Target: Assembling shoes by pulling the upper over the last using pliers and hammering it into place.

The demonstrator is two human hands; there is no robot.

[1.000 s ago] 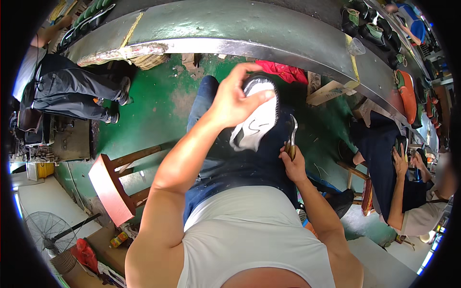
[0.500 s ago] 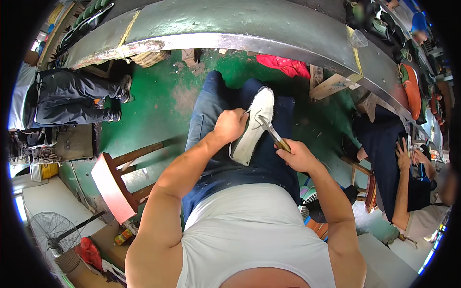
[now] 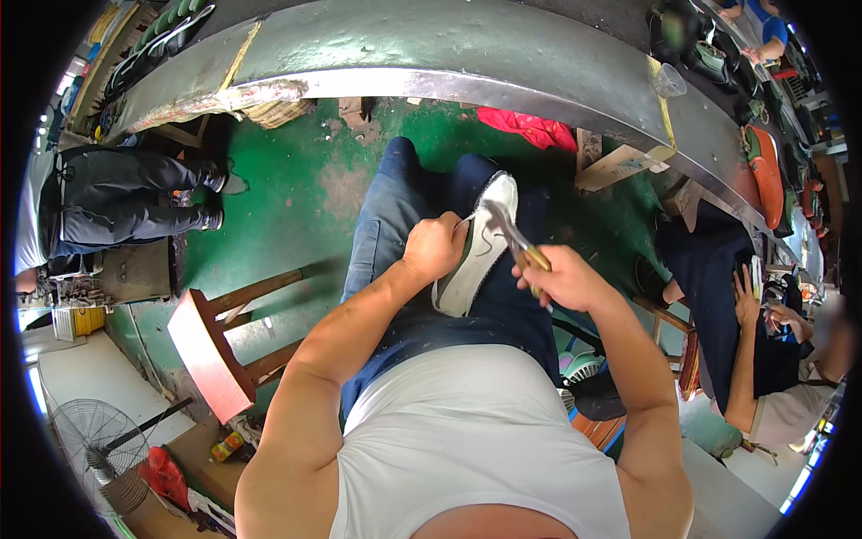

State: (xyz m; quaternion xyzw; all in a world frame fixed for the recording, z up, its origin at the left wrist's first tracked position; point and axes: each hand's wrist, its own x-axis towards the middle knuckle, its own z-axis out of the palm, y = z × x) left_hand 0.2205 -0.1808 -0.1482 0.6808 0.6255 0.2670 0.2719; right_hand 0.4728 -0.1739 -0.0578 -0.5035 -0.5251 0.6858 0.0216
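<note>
A white shoe (image 3: 464, 280), sole side up with a dark stitched rim, rests across my thighs, toe pointing away. My left hand (image 3: 435, 245) is closed at the shoe's left edge, fingers pinched on a thin pale strand. A dark cord end curls on the shoe's underside. In my right hand (image 3: 567, 278) is a pair of pliers (image 3: 514, 234) with yellowish handles, slightly smeared by motion. The handles look spread apart. The plier head lies over the front part of the shoe; whether the jaws grip anything is too blurred to tell.
A long metal-edged workbench (image 3: 386, 83) runs across ahead of my knees. To my left stand a wooden stool (image 3: 211, 355) and a wire fan (image 3: 99, 440). Red cloth (image 3: 530, 126) lies under the bench. One person stands at far left; another sits at right.
My right hand has shifted slightly up and to the right, and the plier handles have spread. The left hand moved a little right and down, with the shoe shifting slightly too.
</note>
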